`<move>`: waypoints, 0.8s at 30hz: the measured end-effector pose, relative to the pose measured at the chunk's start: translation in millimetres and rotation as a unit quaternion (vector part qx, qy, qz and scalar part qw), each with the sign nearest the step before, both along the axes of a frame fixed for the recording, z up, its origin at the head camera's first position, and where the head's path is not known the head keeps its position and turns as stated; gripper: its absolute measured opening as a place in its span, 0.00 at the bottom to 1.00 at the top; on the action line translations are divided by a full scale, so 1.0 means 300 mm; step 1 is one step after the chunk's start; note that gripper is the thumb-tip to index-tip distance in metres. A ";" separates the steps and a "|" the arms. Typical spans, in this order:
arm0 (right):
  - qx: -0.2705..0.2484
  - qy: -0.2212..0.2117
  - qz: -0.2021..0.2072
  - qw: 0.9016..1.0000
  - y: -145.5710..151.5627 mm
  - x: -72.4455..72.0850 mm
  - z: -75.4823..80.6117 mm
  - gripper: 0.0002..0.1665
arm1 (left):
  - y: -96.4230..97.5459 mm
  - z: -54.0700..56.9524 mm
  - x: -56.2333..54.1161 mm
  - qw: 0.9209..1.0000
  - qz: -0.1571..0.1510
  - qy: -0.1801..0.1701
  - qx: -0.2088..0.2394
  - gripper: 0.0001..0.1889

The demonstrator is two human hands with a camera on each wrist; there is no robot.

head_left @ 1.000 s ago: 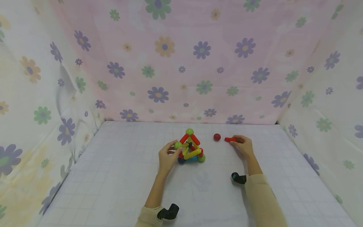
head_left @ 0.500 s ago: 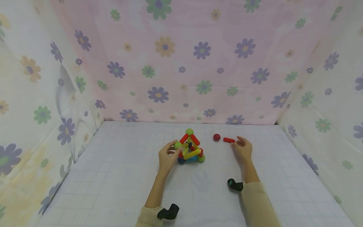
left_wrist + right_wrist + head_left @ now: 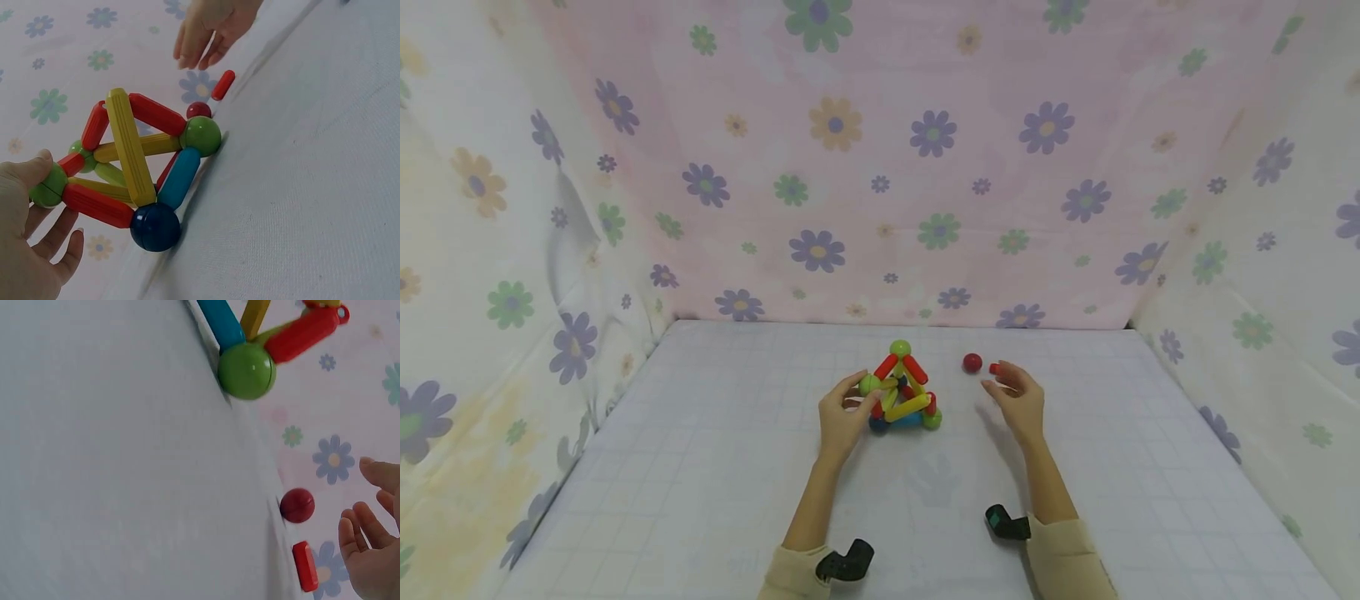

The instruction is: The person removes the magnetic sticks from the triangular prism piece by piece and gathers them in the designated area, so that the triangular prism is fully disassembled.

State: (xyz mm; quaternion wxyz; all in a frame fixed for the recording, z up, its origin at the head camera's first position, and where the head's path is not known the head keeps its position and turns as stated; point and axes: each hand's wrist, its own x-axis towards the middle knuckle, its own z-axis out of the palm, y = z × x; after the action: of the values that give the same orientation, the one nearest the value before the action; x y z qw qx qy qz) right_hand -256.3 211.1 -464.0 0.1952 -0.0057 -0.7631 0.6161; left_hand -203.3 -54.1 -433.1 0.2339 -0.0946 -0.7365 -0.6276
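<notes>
My left hand pinches a green ball at the left corner of a magnetic stick-and-ball frame. Red, yellow and blue sticks join several green and dark blue balls in it, and the dark blue ball sits low at the front. A yellow stick slants across the near side. To the right of the frame, my right hand hovers with fingers parted, holding nothing. Beyond its fingertips lie a loose red stick, partly hidden by the hand in the head view, and a dark red ball.
A white cloth with faint grid lines covers the table. Flowered cloth walls stand behind the table and along both sides. Black wrist-worn devices stick out from the left sleeve and right sleeve.
My right hand let go of the red stick, which stays on the table, then moved left and toward me. The left hand and the frame have stayed in place.
</notes>
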 end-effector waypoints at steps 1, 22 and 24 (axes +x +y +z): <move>0.001 0.011 0.015 1.000 -0.022 0.014 0.019 0.24 | 0.000 0.001 0.001 1.000 0.000 0.000 0.001 0.17; 0.072 0.065 0.217 0.971 -0.253 0.084 0.113 0.21 | -0.001 -0.001 0.028 1.000 -0.011 0.002 -0.006 0.14; 0.073 0.071 0.207 0.973 -0.266 0.085 0.112 0.20 | -0.002 0.005 0.031 1.000 -0.014 -0.004 -0.006 0.11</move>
State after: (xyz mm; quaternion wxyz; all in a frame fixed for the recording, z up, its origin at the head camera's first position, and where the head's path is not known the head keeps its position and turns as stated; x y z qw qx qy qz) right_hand -230.8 131.3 -430.5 0.1164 0.2105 -0.7750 0.5844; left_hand -194.1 -54.8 -431.7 0.2217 -0.1041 -0.7396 -0.6269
